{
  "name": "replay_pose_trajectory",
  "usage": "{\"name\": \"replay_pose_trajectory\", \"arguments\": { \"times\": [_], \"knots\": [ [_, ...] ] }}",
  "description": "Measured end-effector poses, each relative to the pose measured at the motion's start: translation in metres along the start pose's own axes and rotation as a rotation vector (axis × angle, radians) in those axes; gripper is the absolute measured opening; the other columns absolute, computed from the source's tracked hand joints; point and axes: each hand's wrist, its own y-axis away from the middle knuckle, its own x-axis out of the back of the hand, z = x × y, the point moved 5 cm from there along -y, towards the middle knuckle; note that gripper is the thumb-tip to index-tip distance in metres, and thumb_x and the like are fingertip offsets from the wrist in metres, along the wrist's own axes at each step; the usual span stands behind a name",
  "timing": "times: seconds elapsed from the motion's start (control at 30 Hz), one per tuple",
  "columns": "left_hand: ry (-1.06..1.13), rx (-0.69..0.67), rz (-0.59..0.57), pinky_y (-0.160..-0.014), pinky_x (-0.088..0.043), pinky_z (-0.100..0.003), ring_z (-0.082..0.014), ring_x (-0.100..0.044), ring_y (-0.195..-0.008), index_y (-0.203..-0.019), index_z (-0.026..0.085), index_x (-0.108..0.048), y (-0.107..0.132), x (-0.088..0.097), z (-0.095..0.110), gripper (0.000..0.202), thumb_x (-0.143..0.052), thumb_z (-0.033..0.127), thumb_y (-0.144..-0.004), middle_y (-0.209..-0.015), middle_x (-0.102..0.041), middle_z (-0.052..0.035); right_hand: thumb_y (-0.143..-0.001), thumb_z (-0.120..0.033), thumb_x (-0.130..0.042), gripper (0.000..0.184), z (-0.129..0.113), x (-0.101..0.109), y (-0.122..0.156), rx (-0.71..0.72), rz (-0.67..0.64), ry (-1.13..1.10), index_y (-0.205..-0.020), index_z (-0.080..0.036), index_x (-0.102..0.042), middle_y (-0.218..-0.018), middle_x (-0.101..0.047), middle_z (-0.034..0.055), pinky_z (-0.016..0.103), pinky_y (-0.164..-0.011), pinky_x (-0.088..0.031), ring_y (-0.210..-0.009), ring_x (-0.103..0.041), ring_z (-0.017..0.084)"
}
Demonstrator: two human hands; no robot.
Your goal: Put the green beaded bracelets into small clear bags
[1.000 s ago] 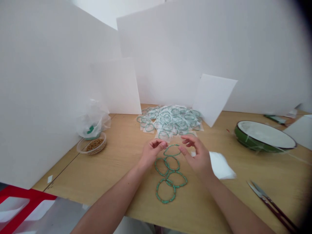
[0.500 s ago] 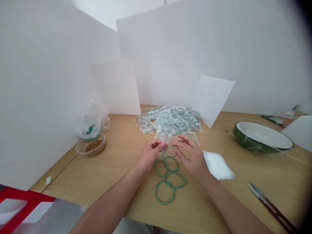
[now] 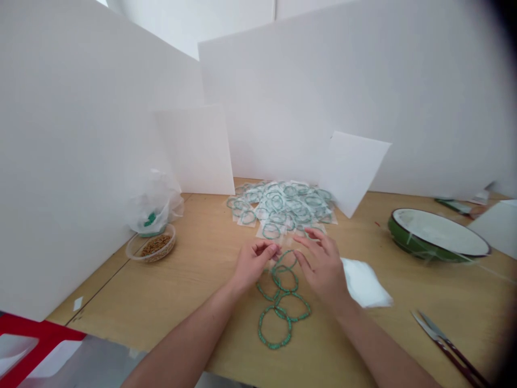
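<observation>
Your left hand (image 3: 254, 264) is curled, its fingertips pressed together at lower centre; you cannot tell whether they pinch anything. Your right hand (image 3: 323, 272) is spread, fingers apart, partly over the bracelets (image 3: 278, 310). These green beaded loops lie overlapping in a column on the table (image 3: 194, 307), the topmost between both hands. Just right of your right hand lies a white bag (image 3: 365, 283); scissors (image 3: 444, 345) lie at lower right. Farther up, at centre, bagged bracelets (image 3: 280, 207) form a pile. A tub of brown grains (image 3: 151, 245) and a clear bag (image 3: 153, 202) stand at left; a green enamel basin (image 3: 438, 234) stands at right.
</observation>
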Motion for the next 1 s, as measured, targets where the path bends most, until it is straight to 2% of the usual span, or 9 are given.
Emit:
{"name": "replay_pose_trajectory", "arguments": {
  "times": [0.1,0.2,0.33,0.5,0.6,0.7,0.83,0.93,1.0],
  "knots": [
    [-0.101,-0.034,-0.057,-0.071,-0.050,-0.028,-0.0163,-0.064,-0.070,-0.081,0.014,-0.071,0.005,-0.009,0.001,0.031,-0.065,0.045,-0.083,-0.076,-0.071,-0.0065,-0.090,-0.021,-0.058,0.020,-0.016,-0.002,0.003,0.127,-0.010,0.086,-0.106,-0.024,-0.070,-0.106,-0.061,0.0105,0.046,-0.090,-0.048,-0.099,-0.057,0.026],
    [-0.318,-0.175,-0.125,-0.074,-0.048,-0.027,-0.0170,-0.064,-0.077,-0.088,0.016,-0.072,0.013,-0.018,0.010,0.028,-0.055,0.038,-0.090,-0.083,-0.072,-0.0063,-0.091,-0.017,-0.057,0.016,-0.024,-0.006,0.006,0.171,-0.069,0.086,-0.100,-0.020,-0.070,-0.088,-0.062,0.0078,0.039,-0.080,-0.050,-0.086,-0.057,0.022],
    [-0.592,-0.360,-0.148,-0.081,-0.046,-0.029,-0.0178,-0.063,-0.086,-0.096,0.018,-0.070,0.022,-0.021,0.023,0.024,-0.048,0.028,-0.094,-0.092,-0.072,-0.0070,-0.091,-0.013,-0.057,0.014,-0.032,-0.002,0.008,0.254,-0.069,0.102,-0.099,-0.016,-0.068,-0.088,-0.063,0.0084,0.037,-0.080,-0.049,-0.085,-0.057,0.021],
    [-0.709,-0.431,-0.160,-0.075,-0.045,-0.028,-0.0179,-0.061,-0.079,-0.087,0.016,-0.069,0.028,-0.024,0.029,0.023,-0.049,0.026,-0.093,-0.082,-0.069,-0.0075,-0.090,-0.011,-0.053,0.011,-0.035,-0.001,0.007,0.259,-0.067,0.132,-0.089,-0.016,-0.063,-0.084,-0.062,0.0072,0.034,-0.076,-0.047,-0.082,-0.057,0.021],
    [-0.602,-0.348,-0.091,-0.076,-0.045,-0.028,-0.0179,-0.063,-0.080,-0.087,0.018,-0.071,0.025,-0.020,0.027,0.022,-0.054,0.030,-0.091,-0.083,-0.071,-0.0068,-0.088,-0.015,-0.052,0.010,-0.019,0.000,0.002,0.111,-0.026,0.095,-0.080,-0.018,-0.057,-0.076,-0.058,0.0043,0.030,-0.068,-0.045,-0.074,-0.055,0.018],
    [-0.434,-0.226,0.018,-0.075,-0.047,-0.028,-0.0187,-0.065,-0.078,-0.081,0.017,-0.072,0.016,-0.008,0.021,0.023,-0.059,0.035,-0.087,-0.080,-0.072,-0.0066,-0.086,-0.022,-0.052,0.011,0.010,0.004,-0.002,-0.109,-0.009,0.078,-0.076,-0.019,-0.056,-0.070,-0.056,0.0013,0.028,-0.059,-0.041,-0.063,-0.051,0.016],
    [-0.050,-0.131,0.201,-0.071,-0.047,-0.027,-0.0155,-0.061,-0.067,-0.070,0.016,-0.070,-0.002,0.018,0.011,0.025,-0.067,0.039,-0.078,-0.066,-0.068,-0.0036,-0.083,-0.034,-0.052,0.018,0.052,0.017,-0.005,-0.372,0.040,0.074,-0.077,-0.019,-0.060,-0.063,-0.057,0.0000,0.027,-0.057,-0.038,-0.056,-0.050,0.016],
    [0.179,-0.067,0.375,-0.069,-0.046,-0.025,-0.0130,-0.059,-0.064,-0.069,0.015,-0.070,-0.012,0.040,0.002,0.024,-0.074,0.039,-0.068,-0.067,-0.067,-0.0028,-0.081,-0.042,-0.051,0.027,0.077,0.026,-0.006,-0.483,0.092,0.101,-0.077,-0.018,-0.063,-0.064,-0.061,0.0025,0.029,-0.058,-0.039,-0.058,-0.054,0.018],
    [0.247,-0.040,0.436,-0.070,-0.046,-0.025,-0.0128,-0.060,-0.065,-0.071,0.015,-0.070,-0.015,0.049,-0.001,0.026,-0.076,0.040,-0.065,-0.070,-0.069,-0.0036,-0.079,-0.045,-0.050,0.031,0.090,0.028,-0.009,-0.528,0.088,0.123,-0.078,-0.017,-0.064,-0.066,-0.064,0.0048,0.030,-0.059,-0.039,-0.060,-0.056,0.019]
  ]
}}
